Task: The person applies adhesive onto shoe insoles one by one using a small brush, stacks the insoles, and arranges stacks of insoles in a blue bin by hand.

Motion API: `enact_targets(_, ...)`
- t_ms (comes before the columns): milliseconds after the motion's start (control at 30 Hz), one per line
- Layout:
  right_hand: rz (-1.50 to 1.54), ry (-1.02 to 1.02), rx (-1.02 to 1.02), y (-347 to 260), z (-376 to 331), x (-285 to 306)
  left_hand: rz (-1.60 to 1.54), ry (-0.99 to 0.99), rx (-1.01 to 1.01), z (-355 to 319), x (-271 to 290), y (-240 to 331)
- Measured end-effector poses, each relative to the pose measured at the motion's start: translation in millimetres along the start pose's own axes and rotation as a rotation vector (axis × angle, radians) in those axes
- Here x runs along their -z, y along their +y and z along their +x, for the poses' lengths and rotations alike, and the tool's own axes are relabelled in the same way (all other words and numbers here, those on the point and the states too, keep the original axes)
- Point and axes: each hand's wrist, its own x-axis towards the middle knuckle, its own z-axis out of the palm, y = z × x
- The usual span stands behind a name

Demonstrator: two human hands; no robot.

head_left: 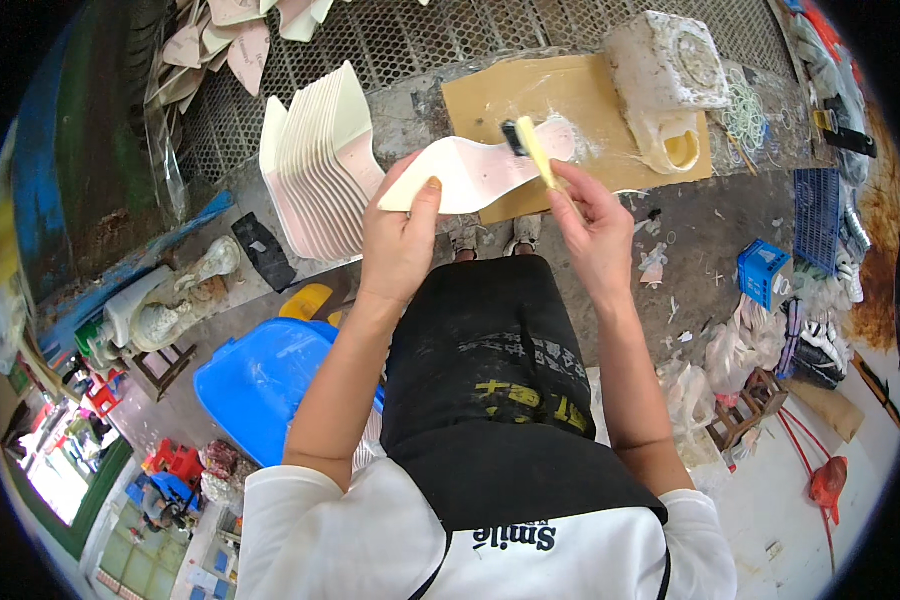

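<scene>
Left hand (400, 235) grips the near end of a pale, curved insole-shaped piece (470, 172), thumb on top, fingers closed underneath. The piece is held in the air, just above the near edge of the surface (420, 100), its far end reaching over the brown cardboard sheet (530, 100).

Right hand (592, 228) is closed round a small brush with a yellow handle (536, 152). The dark bristle head sits on the far right part of the piece, where it looks wet and glossy.

Step in hand, as judged: coating the piece with the brush. To do it well, keep the piece level and steady, stroke along its length, carry the coat to the edges without letting the left thumb into the wet area, and keep any drips over the cardboard.

Pose: both forearms come up from the near edge, elbows out, wrists converging. Left wrist straight, palm facing right. Right wrist bent inward, brush angled far-left.

Nearby: a stack of similar pale pieces (315, 165) stands on edge to the left; a crusted white container (665, 85) sits far right.
</scene>
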Motion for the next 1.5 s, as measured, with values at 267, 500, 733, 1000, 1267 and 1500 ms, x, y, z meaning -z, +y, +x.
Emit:
enact_targets(267,-0.208,-0.029,0.283,-25,4,-32,0.135,-0.016,-0.171,-3,-5,-1)
enact_targets(500,-0.131,-0.037,0.238,-37,-6,-36,0.071,-0.03,-0.079,-9,-9,14)
enact_targets(733,-0.341,0.278,0.221,9,0,7,0.169,-0.049,-0.171,-1,-2,5)
enact_targets(1000,-0.04,-0.012,0.09,32,-57,-3,-0.053,-0.074,0.049,5,-3,17)
enact_targets(1267,-0.252,-0.013,0.22,14,-53,2,-0.086,-0.028,0.103,3,-3,15)
enact_targets(1500,-0.47,0.15,0.099,57,21,44,-0.063,-0.01,0.147,3,9,17)
